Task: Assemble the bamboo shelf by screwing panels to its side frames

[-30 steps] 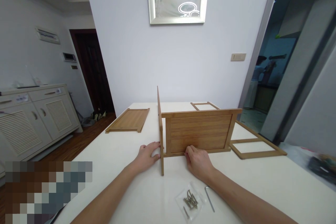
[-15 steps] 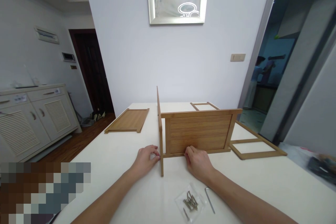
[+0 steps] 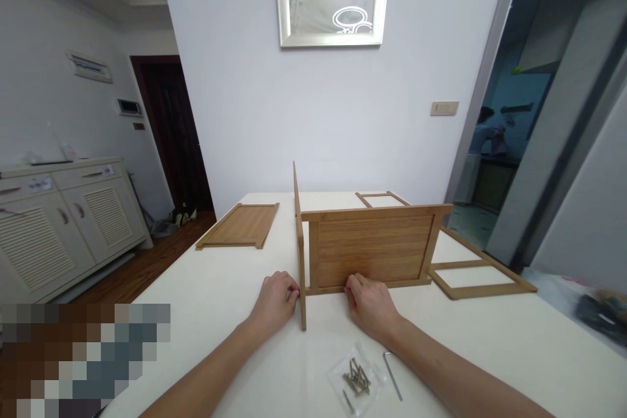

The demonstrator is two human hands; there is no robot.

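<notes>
A bamboo panel [image 3: 375, 247] stands on edge on the white table [image 3: 490, 333], joined at its left end to an upright side frame [image 3: 299, 241]. My left hand [image 3: 274, 297] rests on the table with its fingers curled, fingertips pinched against the outer face of the side frame near its bottom. On the other side, my right hand [image 3: 369, 304] lies knuckles up, fingers bent against the lower rail of the panel. A clear bag of screws [image 3: 356, 375] and a hex key [image 3: 392, 373] lie just in front of my right wrist.
A second flat bamboo panel [image 3: 241, 225] lies at the table's left back. An open wooden frame [image 3: 482, 271] lies flat at the right, behind the standing panel. A white sideboard [image 3: 59, 215] stands at left. A person is in the far room at right.
My left hand's fingers have curled in from a flatter reach to a pinch at the side frame's lower edge. The right hand and the panel have stayed in place.
</notes>
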